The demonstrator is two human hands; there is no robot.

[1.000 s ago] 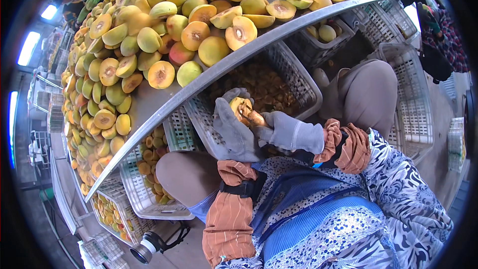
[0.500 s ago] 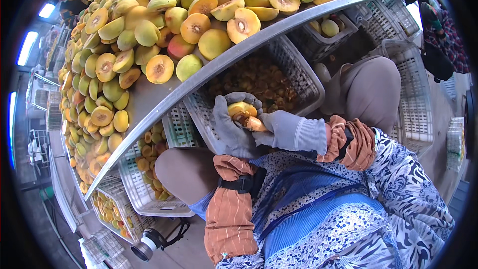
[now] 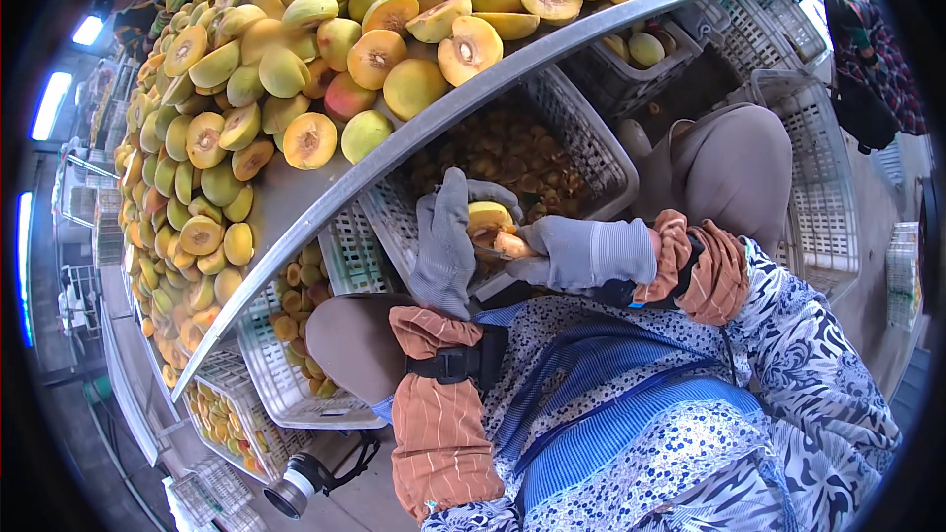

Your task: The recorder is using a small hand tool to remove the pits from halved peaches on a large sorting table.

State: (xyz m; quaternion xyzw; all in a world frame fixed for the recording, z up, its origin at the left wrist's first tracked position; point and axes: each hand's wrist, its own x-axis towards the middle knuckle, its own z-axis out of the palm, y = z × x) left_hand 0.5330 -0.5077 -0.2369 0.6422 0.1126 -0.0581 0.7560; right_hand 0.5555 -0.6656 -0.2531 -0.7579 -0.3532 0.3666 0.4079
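While the gloved left hand (image 3: 445, 246) cups a halved peach (image 3: 487, 220) over the crate (image 3: 591, 153), the closed right hand (image 3: 581, 254) works its pit (image 3: 512, 245), so scraps drop in.

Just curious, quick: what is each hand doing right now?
Left hand: closed around a peach half.
Right hand: closed; fingertips at the peach half, whether it holds anything cannot be told.

Grey gloves (image 3: 448, 246), orange sleeve covers (image 3: 439, 424), yellow-orange peach halves (image 3: 296, 49) on a grey worktop (image 3: 296, 202), white crates (image 3: 788, 138), blue-white patterned apron (image 3: 690, 414).
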